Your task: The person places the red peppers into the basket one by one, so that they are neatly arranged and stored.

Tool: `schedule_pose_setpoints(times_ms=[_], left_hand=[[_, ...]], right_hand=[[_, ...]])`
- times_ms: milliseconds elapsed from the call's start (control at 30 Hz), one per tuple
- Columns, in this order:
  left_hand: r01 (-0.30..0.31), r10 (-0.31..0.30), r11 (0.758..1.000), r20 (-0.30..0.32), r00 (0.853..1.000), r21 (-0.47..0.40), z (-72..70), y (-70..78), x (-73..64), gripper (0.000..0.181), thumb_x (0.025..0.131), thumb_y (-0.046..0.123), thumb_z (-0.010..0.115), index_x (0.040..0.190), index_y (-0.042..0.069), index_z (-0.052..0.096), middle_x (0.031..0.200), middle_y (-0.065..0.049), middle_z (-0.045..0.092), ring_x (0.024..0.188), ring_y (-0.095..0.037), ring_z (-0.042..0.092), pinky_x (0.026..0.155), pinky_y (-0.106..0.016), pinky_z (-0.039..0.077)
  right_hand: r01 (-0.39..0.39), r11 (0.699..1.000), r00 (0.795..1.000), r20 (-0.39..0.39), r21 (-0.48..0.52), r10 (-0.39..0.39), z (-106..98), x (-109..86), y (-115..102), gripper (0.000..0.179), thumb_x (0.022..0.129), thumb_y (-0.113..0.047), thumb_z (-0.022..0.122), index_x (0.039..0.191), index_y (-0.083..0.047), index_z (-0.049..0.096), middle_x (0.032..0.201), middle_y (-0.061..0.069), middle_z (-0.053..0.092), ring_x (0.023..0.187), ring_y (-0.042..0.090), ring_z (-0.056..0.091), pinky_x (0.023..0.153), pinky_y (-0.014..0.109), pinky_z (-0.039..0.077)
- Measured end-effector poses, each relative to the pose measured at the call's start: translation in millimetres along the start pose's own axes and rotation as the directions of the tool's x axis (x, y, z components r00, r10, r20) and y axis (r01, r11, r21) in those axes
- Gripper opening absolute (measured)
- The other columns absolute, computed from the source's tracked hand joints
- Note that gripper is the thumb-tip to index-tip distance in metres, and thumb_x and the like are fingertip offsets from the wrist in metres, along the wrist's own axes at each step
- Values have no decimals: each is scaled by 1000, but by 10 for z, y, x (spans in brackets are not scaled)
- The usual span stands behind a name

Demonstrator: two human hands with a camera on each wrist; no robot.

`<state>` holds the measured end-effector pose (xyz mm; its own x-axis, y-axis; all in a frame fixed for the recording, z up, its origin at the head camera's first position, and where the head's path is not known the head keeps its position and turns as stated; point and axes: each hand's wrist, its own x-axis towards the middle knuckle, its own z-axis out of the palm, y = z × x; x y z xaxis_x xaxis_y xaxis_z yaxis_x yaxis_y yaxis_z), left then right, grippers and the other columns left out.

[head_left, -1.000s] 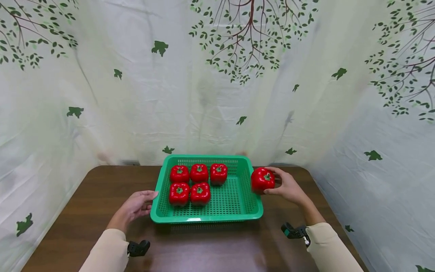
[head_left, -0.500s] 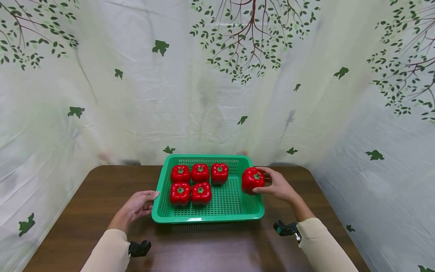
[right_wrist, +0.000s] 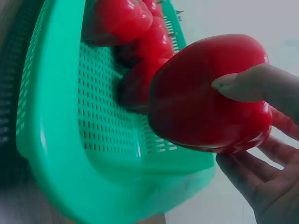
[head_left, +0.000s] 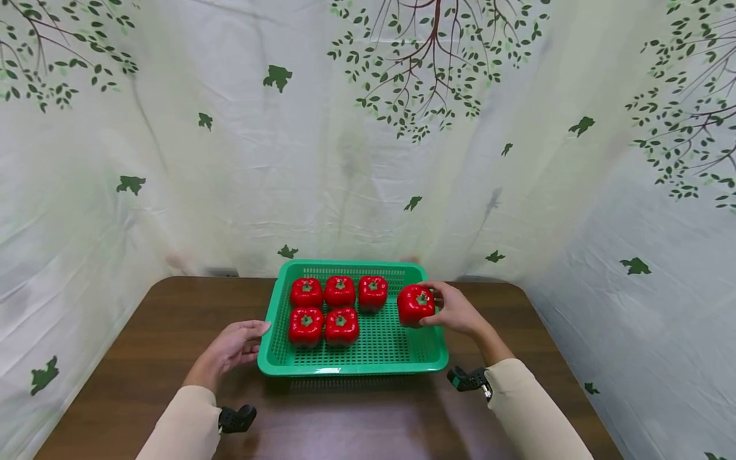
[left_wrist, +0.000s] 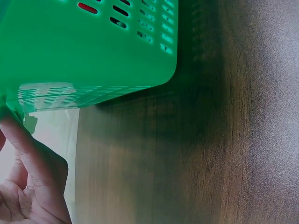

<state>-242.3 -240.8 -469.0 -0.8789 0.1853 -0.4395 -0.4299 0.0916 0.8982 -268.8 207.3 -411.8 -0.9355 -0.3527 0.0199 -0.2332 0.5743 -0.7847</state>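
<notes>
A glossy red bell pepper [head_left: 415, 305] with a green stem is gripped by my right hand [head_left: 458, 312], over the right part of a green plastic basket [head_left: 356, 369]. The right wrist view shows the thumb [right_wrist: 247, 85] across the side of the pepper and the fingers round its other side. Inside the basket stand several more red bell peppers [head_left: 342, 327], three along the back and two in front, stems up. At the basket's left end, my left hand [head_left: 234, 345] pinches the rim; in the left wrist view a finger [left_wrist: 21, 137] reaches up to that rim.
The basket stands on a brown wooden table [head_left: 345, 421], close to its back edge. A pale curtain [head_left: 345, 160] printed with branches and leaves hangs behind and on both sides. Each wrist wears a black strap-mounted device [head_left: 237, 419].
My right hand has carried its bell pepper leftward, from beyond the basket's right rim to over the inside. The left hand stays at the left rim, and the other peppers have not moved.
</notes>
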Motion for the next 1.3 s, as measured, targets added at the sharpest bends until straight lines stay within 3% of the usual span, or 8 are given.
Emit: schedule_pose_setpoints(times_ms=[267,533,833,1067,1300], left_hand=[[6,-6,1000,-10,1000,7,12,3,-13,43,97,30,58,124,-4,54,89,1,66,77,-17,62,73,-29,56],[8,-8,1000,0,1000,-29,20,-3,3,33,97,28,58,116,0,60,85,1,66,73,-16,63,70,-28,56],[8,-8,1000,-15,1000,-11,4,-14,0,37,98,28,57,120,-2,58,88,1,66,76,-17,64,72,-29,56],[9,-9,1000,-15,1000,-11,11,6,3,40,98,28,56,123,-3,55,88,1,67,76,-16,64,72,-28,56],[13,-14,1000,-14,1000,-17,17,4,-6,39,98,28,57,121,-3,56,87,1,67,75,-16,63,71,-28,56]], right_hand=[[-32,992,999,35,-123,36,151,186,8,69,71,-9,83,131,-4,51,124,15,56,113,35,52,83,43,54],[-68,992,996,42,-104,72,351,323,-7,66,70,-5,83,129,-5,55,123,11,57,111,31,53,83,41,53],[-48,991,999,14,-127,50,606,359,0,63,71,-3,82,128,-1,54,126,19,52,110,35,51,82,42,54],[-117,988,993,-12,-100,116,739,417,52,67,70,0,82,130,-3,53,130,17,51,114,34,50,88,47,51],[-130,986,991,-16,-100,129,841,430,97,68,69,-2,84,130,-5,53,131,16,51,116,33,49,88,48,51]])
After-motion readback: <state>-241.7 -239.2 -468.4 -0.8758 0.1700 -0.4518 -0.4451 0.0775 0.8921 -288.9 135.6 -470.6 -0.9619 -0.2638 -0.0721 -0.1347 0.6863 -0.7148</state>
